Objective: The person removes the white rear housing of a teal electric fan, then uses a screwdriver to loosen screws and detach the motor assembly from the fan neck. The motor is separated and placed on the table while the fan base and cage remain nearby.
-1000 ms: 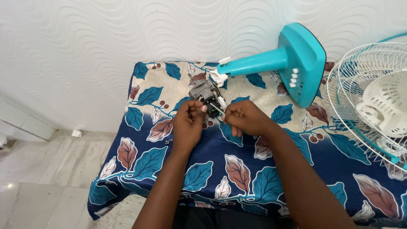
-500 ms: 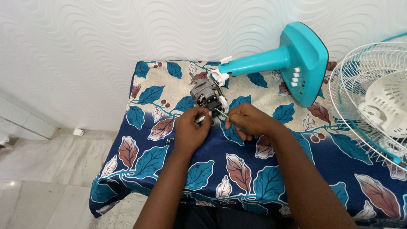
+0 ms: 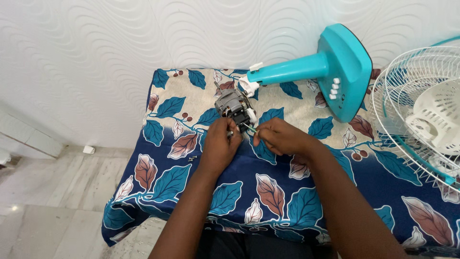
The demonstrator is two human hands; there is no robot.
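On the cloth: the grey fan motor (image 3: 232,107) lay near the wall, long axis slanting from upper left to lower right
Right hand (image 3: 281,136): closed on a thin green screwdriver (image 3: 250,128), tip toward the motor
Left hand (image 3: 221,144): fingers curled beside the motor; whether pinching something, I could not tell
Around: teal fan stand (image 3: 330,67) behind, white grille (image 3: 421,110) at right, small screws (image 3: 191,158) left of the wrist

Both forearms reach forward and converge just below the grey motor (image 3: 233,106). The left hand (image 3: 221,144) and right hand (image 3: 280,136) are curled, fingertips pinched.
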